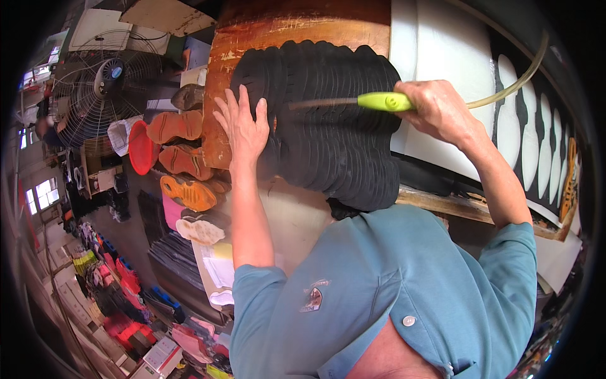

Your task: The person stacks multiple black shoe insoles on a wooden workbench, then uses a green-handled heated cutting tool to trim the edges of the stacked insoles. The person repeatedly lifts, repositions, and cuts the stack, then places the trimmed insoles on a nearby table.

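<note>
Many overlapping black shoe soles [341, 142] lie in a fanned row in front of me. My left hand [245, 126] rests at the left end of the row, fingers spread and stretched out over the nearest soles. My right hand [437, 108] is closed round a yellow-green air blow gun [383, 101]. Its thin nozzle points left across the tops of the soles, toward my left hand. From behind the right hand a pale hose [521, 79] curves up to the upper right.
Beneath the soles is a worn brown wooden board [297, 28]. White sheets [435, 69] and a rack of white, sole-shaped pieces [529, 139] are on the right. At left stand orange-brown soles [177, 126], a red bowl [141, 148] and a large fan [108, 79].
</note>
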